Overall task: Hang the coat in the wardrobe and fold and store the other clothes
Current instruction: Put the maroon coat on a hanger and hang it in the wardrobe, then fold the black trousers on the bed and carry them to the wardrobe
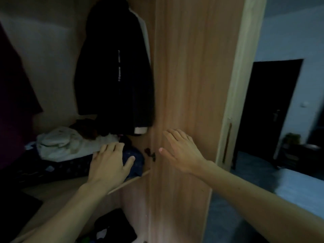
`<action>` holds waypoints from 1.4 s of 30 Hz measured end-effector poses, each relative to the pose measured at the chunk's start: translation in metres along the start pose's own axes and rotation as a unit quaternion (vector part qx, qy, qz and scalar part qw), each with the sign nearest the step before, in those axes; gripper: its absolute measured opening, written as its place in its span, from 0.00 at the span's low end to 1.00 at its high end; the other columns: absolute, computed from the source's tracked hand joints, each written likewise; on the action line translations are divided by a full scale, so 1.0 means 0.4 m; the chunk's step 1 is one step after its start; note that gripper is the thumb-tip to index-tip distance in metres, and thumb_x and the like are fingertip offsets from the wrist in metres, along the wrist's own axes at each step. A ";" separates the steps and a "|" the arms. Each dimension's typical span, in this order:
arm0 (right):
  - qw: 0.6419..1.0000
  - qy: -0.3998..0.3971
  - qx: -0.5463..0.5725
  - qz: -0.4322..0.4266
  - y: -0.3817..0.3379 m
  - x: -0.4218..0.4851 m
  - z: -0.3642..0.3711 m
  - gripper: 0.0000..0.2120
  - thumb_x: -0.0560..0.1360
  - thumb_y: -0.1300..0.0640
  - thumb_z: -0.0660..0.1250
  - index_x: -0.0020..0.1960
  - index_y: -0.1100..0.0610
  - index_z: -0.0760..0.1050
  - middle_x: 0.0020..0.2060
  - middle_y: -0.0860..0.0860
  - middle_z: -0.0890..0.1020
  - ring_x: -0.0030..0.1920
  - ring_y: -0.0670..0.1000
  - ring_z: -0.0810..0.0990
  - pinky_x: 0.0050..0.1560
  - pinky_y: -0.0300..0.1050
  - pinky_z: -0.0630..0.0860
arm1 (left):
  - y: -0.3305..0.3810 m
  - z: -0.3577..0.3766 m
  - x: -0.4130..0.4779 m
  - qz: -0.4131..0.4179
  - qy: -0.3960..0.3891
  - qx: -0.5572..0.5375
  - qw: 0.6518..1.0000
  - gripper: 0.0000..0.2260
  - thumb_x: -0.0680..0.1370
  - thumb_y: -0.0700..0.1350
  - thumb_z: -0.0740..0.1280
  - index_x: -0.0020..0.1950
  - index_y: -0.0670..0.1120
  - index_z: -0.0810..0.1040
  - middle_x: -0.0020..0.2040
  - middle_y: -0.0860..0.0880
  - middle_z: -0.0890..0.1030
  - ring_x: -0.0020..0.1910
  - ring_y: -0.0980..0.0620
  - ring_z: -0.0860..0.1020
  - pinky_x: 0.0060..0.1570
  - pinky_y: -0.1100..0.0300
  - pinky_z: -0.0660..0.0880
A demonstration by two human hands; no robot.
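Head: left hand [110,162] spread on navy cloth [135,155], right hand [180,151] splayed by woodgrain panel [189,76]

1. Two hands in shot, left hand [108,163] and right hand [180,151], both bare.
2. Left forearm [70,207] and right forearm [254,199] are bare too, right down to the frame's bottom edge.
3. Fingernails are short; the right thumbnail [160,149] shows plainly.
4. The light is dim and the picture a little blurred, so finer detail is lost.

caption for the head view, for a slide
Left hand rests on dark blue clothes on a wardrobe shelf below a hanging black coat; right hand open beside the light wooden panel.
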State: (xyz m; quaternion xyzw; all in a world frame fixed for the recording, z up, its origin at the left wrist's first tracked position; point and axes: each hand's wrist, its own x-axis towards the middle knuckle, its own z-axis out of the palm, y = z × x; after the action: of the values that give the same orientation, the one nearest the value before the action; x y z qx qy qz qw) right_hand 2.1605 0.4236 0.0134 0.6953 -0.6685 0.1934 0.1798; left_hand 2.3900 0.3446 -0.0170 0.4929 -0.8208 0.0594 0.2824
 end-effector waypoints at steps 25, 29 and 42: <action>0.944 0.072 -0.103 0.305 0.600 -1.081 -0.602 0.32 0.81 0.36 0.52 0.79 0.50 0.54 0.79 0.50 0.58 0.79 0.52 0.51 0.76 0.52 0.52 | 1.185 -0.035 -0.378 0.312 -0.041 -0.103 0.944 0.26 0.78 0.61 0.62 0.71 0.47 0.70 0.69 0.48 0.73 0.69 0.46 0.69 0.64 0.50 0.68; 0.923 0.075 -0.138 0.351 0.654 -1.265 -0.710 0.38 0.75 0.31 0.41 0.79 0.50 0.55 0.78 0.50 0.59 0.79 0.52 0.52 0.77 0.51 0.52 | 1.385 -0.044 -0.452 0.363 -0.056 -0.141 0.919 0.26 0.79 0.61 0.61 0.72 0.47 0.68 0.71 0.49 0.71 0.70 0.48 0.67 0.65 0.51 0.67; 0.829 0.113 -0.201 0.509 0.772 -1.625 -0.871 0.39 0.74 0.32 0.45 0.77 0.53 0.62 0.75 0.53 0.66 0.77 0.56 0.59 0.74 0.53 0.59 | 1.799 0.002 -0.566 0.507 -0.052 -0.193 0.838 0.25 0.79 0.61 0.60 0.72 0.49 0.69 0.69 0.52 0.72 0.69 0.50 0.67 0.65 0.52 0.67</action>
State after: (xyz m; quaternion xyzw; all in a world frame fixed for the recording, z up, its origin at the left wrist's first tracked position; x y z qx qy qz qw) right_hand 1.8218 1.1470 -0.0205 0.1781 -0.9270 0.1956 0.2660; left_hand 1.8636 0.8847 -0.0059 -0.0548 -0.9643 0.0089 0.2589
